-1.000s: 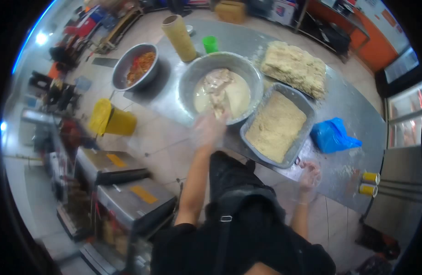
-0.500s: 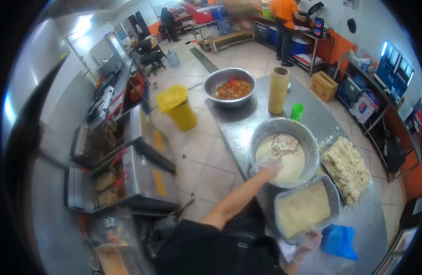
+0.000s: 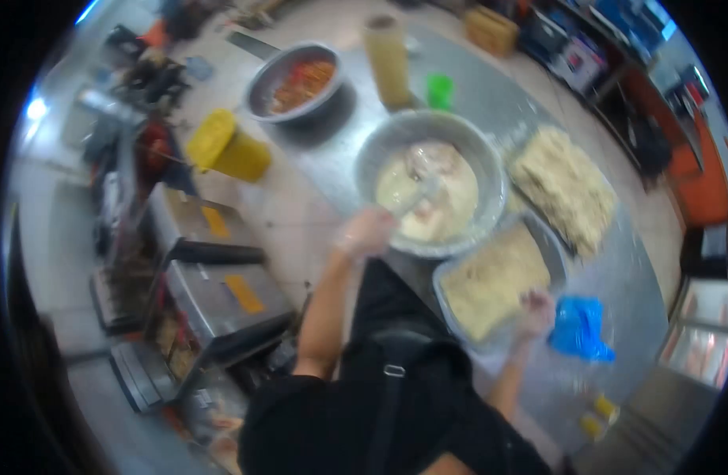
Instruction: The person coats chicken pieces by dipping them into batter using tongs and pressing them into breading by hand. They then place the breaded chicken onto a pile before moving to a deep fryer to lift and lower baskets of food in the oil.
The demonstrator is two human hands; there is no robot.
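Over the near left rim of a large metal bowl (image 3: 497, 186) is my left hand (image 3: 369, 231), closed on a pale, translucent, blurred thing that reaches into the bowl. The bowl holds creamy batter (image 3: 392, 178) with pale pinkish pieces (image 3: 439, 162) in it. My right hand (image 3: 538, 310) is beside the right edge of a grey tub (image 3: 558, 265) of yellowish crumbs (image 3: 494, 281); blur hides how its fingers are set. A blue plastic bag (image 3: 578, 328) lies just right of that hand.
On the metal table (image 3: 625, 293) are a lumpy pale heap (image 3: 566, 190), a green cup (image 3: 439, 93), a tall roll (image 3: 388, 63) and a bowl (image 3: 257, 99) of orange-red food. A yellow bin (image 3: 229, 150) and metal fryers (image 3: 221, 293) stand left.
The view has tilted down and turned. My left hand has drawn back from over the batter to the bowl's near rim. My right hand has moved up along the tub's right side.
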